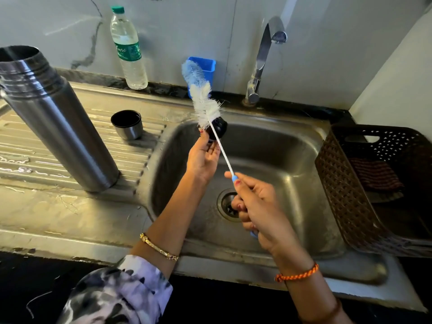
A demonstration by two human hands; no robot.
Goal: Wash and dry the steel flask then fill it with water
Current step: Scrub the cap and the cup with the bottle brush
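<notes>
The tall steel flask [58, 122] stands open-mouthed on the ribbed drainboard [28, 146] at the left. Its steel cup lid [127, 125] sits upright beside it, near the basin's edge. Over the sink basin [268, 146] my left hand [203, 157] holds a small black stopper [218, 128] by its fingertips. My right hand [252, 204] grips the blue handle of a long bottle brush [205, 101], whose white and blue bristles point up and away, lying against the stopper. The tap [264, 59] shows no running water.
A plastic water bottle [128, 47] stands on the back ledge, with a blue holder [207, 69] to its right. A brown perforated basket [364, 183] holding a dark cloth [376, 176] sits at the sink's right. The drain [228, 204] is below my right hand.
</notes>
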